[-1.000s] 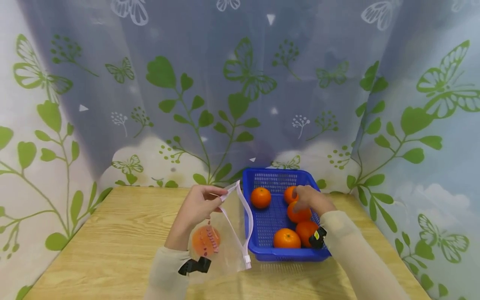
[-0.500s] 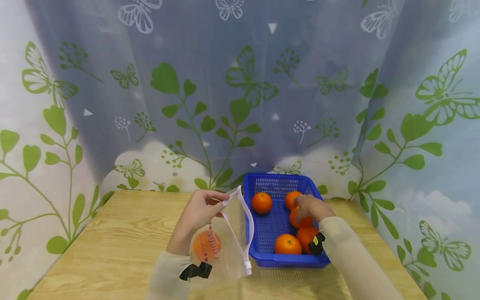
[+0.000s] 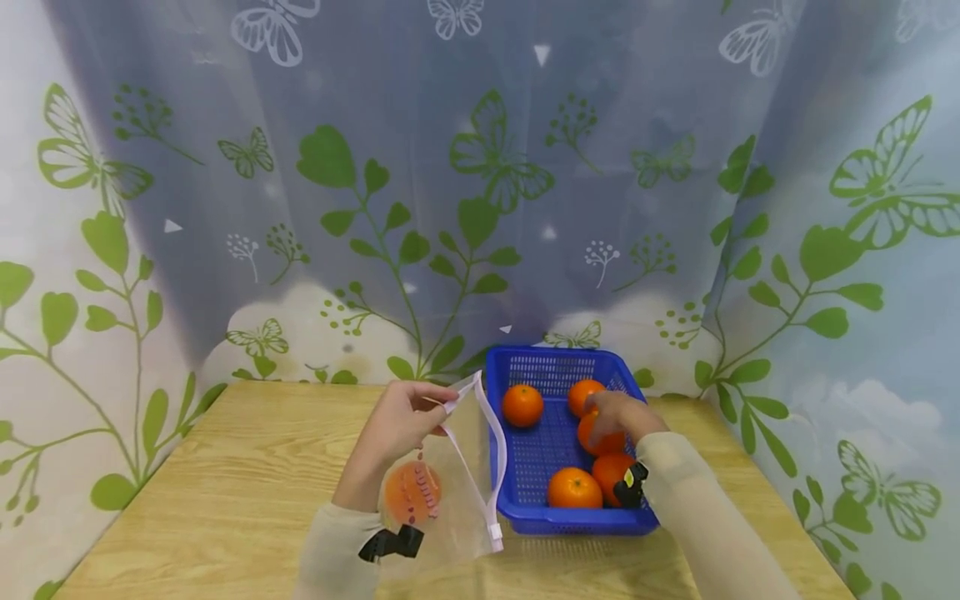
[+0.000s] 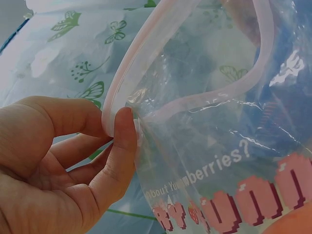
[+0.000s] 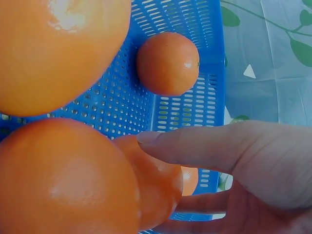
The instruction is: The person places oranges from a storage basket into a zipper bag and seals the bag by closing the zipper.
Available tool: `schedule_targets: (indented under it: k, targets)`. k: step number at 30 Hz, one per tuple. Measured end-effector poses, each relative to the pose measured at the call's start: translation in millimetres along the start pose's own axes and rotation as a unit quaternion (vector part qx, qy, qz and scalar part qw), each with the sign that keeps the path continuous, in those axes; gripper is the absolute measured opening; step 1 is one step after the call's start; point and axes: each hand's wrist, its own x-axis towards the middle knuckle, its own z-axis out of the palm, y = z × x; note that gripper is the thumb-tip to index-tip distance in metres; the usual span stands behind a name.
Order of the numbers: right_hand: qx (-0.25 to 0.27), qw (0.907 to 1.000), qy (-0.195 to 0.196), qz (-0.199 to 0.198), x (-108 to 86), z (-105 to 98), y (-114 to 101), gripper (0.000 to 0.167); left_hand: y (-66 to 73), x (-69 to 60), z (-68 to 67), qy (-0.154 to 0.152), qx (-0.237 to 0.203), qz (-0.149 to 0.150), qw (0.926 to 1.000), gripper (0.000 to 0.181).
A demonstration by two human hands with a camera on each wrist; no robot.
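My left hand point(image 3: 397, 429) pinches the white zip rim of a clear zip bag point(image 3: 465, 521) between thumb and fingers. The bag's mouth gapes, and a slider point(image 3: 495, 533) sits at its lower corner. Behind the printed lettering point(image 4: 224, 202) shows a round orange shape point(image 3: 408, 496); whether it lies inside cannot be told. Over in the blue basket point(image 3: 573, 523), my right hand point(image 3: 628, 415) grips an orange point(image 5: 151, 180), thumb on one side and fingers on the other. Its far side is hidden by the fingers.
Other oranges lie around the gripped one: one at the back left point(image 3: 522, 406), one behind point(image 3: 582, 394), two at the front point(image 3: 574, 488). The basket stands on a wooden table point(image 3: 247, 467), against a butterfly-patterned cloth point(image 3: 420, 167).
The head view has tilted slightly, shifting everything a little lower. My right fingers have settled around the orange in the basket. The left hand keeps its pinch on the bag.
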Motion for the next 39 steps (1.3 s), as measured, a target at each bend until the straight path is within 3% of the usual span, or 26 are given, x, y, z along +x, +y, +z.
schedule_targets:
  k: [17,27,39]
  targets:
    - [0.004,1.0000,0.005,0.005,-2.7,2,1,0.063,-1.5,-0.5,3.4,0.000,0.000,0.003,1.0000,0.025]
    - [0.027,0.9994,-0.012,0.017,0.6,3,-1,0.063,-2.1,-2.6,0.9,0.002,0.009,0.005,0.9999,0.026]
    - [0.012,0.9983,-0.018,0.054,7.0,-1,-9,0.072,-0.3,-1.3,-0.7,-0.002,0.008,0.012,0.9999,0.027]
